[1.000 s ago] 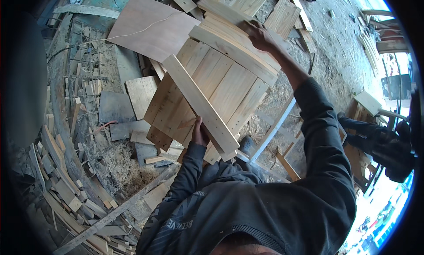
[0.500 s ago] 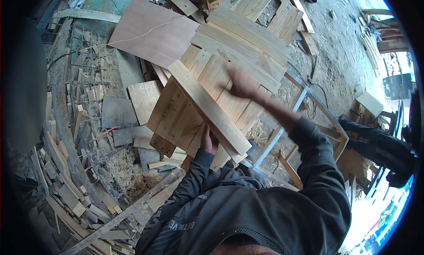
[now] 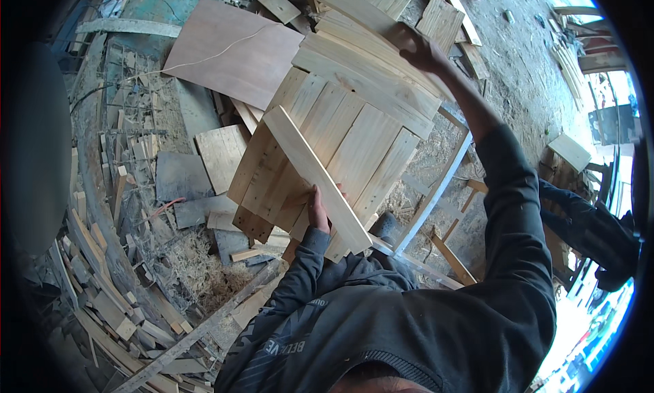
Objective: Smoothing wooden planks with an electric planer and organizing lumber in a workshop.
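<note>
My left hand (image 3: 319, 210) is closed around a narrow wooden plank (image 3: 315, 178), its thumb on the near face and fingertips showing at the far edge. That plank is tilted over a panel of side-by-side boards (image 3: 351, 131). Farther off, my right arm is stretched out, and my right hand (image 3: 417, 48) is closed on the right end of another light plank (image 3: 355, 10). This one slants above a stack of boards (image 3: 371, 69) lying across the panel's far side. The palm and most fingers of my right hand are hidden.
A thin pinkish-brown sheet (image 3: 228, 51) lies at the left of the boards. A metal frame (image 3: 436, 189) stands at the right, near a person's leg (image 3: 579, 212). Wood offcuts (image 3: 112, 308) and shavings (image 3: 204, 267) cover the left side.
My right hand has moved from over the panel to the far stack, where it now grips a plank. The plank in my left hand has turned and shows a narrower face.
</note>
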The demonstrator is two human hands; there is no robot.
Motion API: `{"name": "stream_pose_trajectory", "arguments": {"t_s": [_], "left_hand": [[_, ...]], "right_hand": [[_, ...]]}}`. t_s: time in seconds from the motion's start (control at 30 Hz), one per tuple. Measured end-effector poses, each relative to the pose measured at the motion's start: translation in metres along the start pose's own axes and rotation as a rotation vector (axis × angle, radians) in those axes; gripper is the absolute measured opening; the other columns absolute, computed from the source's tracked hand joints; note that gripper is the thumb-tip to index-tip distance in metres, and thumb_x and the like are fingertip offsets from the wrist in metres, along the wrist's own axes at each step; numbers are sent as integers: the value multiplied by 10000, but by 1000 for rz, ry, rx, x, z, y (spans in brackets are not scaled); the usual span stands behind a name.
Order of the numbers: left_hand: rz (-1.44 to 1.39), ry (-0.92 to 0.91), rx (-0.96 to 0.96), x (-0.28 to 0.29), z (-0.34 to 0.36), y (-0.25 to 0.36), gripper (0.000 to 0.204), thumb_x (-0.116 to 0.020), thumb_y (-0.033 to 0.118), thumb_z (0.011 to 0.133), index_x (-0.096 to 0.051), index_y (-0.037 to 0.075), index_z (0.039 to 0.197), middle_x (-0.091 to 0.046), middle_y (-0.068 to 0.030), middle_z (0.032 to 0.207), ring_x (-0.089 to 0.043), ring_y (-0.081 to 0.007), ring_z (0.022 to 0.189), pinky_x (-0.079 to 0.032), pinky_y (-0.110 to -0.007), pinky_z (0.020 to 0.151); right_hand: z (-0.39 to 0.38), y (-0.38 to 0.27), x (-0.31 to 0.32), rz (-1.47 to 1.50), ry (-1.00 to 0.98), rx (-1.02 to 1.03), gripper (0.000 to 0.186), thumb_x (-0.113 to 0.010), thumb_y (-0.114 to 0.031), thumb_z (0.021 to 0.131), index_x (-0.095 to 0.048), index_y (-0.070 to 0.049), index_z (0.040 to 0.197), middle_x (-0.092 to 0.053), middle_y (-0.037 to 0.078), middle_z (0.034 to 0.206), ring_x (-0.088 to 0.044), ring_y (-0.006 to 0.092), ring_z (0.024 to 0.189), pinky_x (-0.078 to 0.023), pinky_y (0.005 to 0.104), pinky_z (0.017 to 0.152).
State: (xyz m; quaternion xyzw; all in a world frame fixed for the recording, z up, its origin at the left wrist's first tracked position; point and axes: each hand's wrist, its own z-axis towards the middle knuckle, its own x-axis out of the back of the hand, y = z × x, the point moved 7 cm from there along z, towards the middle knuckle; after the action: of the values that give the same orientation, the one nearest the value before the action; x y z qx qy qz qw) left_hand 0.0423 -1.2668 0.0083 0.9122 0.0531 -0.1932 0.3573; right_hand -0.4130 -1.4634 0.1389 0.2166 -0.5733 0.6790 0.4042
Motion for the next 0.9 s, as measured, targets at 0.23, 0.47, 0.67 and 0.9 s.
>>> {"name": "stream_pose_trajectory", "arguments": {"t_s": [0.23,0.47,0.67,0.9], "left_hand": [[61,-30,-24,-25,5,4,698,-356,599,1022,-536,-12,1306,-658,-153,1187,-680,-265,942,-571,-425,822],[13,-65,-19,3,1,5,671,-365,565,1034,-485,-2,1371,-656,-155,1205,-679,-282,975,-566,-434,855],[405,193,-226,-6,-3,29,717,-346,540,1052,-320,-13,1509,-455,-205,1480,-486,-313,1328,-386,-409,1116],[635,-146,-585,-170,61,186,700,-194,530,1081,-366,-22,1476,-455,-193,1461,-493,-283,1303,-388,-382,1105]], "right_hand": [[24,81,-104,-91,-226,-17,417,-593,-342,933,-610,-175,1315,-572,147,1339,-564,395,1204,-468,483,1025],[4,48,-116,-32,66,-62,303,-587,-258,893,-641,-152,1172,-604,127,1261,-581,368,1138,-438,479,999],[-30,27,-97,-117,118,64,273,-614,-195,902,-641,-97,1155,-642,134,1210,-567,364,1161,-422,460,1008],[-111,-72,-51,637,70,-456,629,-617,-413,988,-445,-31,1457,-588,212,1310,-598,257,1159,-459,405,998]]}}
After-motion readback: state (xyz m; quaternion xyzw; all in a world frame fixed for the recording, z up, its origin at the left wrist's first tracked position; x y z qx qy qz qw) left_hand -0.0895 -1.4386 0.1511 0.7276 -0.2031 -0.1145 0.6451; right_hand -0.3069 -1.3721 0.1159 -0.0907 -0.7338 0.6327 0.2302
